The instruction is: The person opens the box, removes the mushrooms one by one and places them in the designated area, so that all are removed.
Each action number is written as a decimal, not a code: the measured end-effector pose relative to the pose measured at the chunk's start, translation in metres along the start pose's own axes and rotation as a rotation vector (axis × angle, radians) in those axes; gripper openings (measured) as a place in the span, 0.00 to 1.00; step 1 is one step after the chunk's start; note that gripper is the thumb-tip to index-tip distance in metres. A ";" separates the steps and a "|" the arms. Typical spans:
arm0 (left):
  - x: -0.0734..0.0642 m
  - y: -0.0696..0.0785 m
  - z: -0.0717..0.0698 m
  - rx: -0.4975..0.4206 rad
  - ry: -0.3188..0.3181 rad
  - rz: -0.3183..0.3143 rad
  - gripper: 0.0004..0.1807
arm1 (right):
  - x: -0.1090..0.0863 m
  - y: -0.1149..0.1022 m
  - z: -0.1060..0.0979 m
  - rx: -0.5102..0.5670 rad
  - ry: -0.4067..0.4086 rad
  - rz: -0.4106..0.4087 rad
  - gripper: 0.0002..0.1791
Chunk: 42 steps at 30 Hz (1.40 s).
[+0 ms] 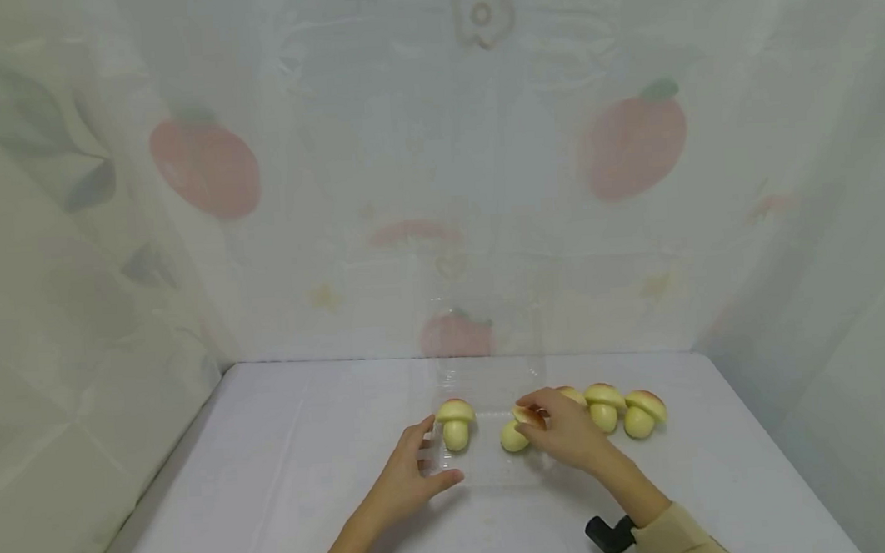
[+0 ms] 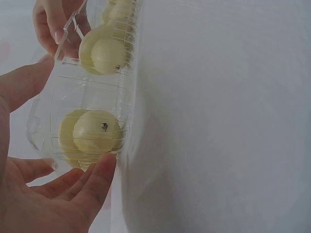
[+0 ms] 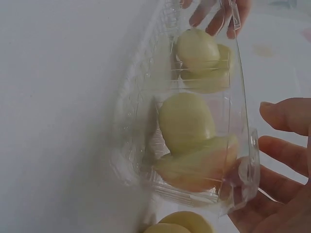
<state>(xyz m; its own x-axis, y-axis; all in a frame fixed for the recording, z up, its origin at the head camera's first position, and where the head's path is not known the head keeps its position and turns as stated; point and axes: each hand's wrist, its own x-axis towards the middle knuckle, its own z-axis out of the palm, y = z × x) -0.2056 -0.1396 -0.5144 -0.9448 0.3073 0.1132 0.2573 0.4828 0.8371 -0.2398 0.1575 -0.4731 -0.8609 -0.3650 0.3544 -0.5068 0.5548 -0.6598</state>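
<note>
A clear plastic box [image 1: 490,473] stands on the table with two yellow toy mushrooms inside. The left toy mushroom [image 1: 456,433] stands at the box's left end; its round stem underside has a small dark spot in the left wrist view. My left hand [image 1: 406,477] holds that end, fingers against the end wall and thumb at the front. Above the right end is my right hand [image 1: 567,433], partly covering the other toy mushroom [image 3: 187,124]. Its thumb and index finger are apart from this mushroom in the right wrist view; other fingertips lie close to the cap.
Several more toy mushrooms [image 1: 604,406] with reddish-topped caps line up to the right of the box. Its transparent lid [image 1: 486,383] stands raised at the back. A pale printed curtain [image 1: 420,144] hangs behind the white table [image 1: 287,468] and along both sides.
</note>
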 end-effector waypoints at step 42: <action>0.001 0.001 0.000 -0.043 0.011 0.022 0.53 | 0.017 -0.004 0.029 0.009 -0.091 0.075 0.15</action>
<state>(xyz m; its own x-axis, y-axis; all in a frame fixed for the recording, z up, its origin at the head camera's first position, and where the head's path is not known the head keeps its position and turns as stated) -0.2063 -0.1388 -0.5133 -0.9413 0.3086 0.1369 0.2690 0.4404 0.8566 -0.2508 0.1272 -0.4840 -0.8889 -0.3886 0.2424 -0.4399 0.5768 -0.6883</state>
